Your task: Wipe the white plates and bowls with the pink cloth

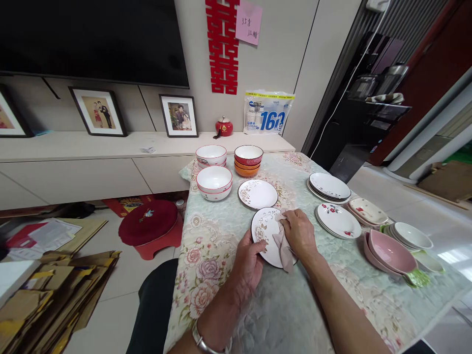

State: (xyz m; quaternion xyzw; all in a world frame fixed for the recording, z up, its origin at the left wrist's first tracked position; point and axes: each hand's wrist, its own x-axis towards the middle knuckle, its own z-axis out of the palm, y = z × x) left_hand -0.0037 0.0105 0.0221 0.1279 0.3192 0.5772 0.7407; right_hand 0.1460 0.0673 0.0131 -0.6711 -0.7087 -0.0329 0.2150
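My left hand (249, 260) grips the lower left rim of a white plate (268, 236) with a dark edge and brown floral pattern, thumb on top. The plate is tilted up toward me over the table. My right hand (299, 231) is closed on a pale pink cloth (283, 248), pressed against the plate's upper right side. The cloth hangs down over the plate's right part. Just beyond lies a similar patterned plate (258, 193), flat on the tablecloth (214, 246).
Stacked white bowls (214, 179) and red and orange bowls (248, 162) stand at the back left. On the right are dark-rimmed plates (330, 186), flowered plates (338, 220), pink bowls (393, 250) and small white bowls (413, 235). A red stool (149, 222) stands left of the table.
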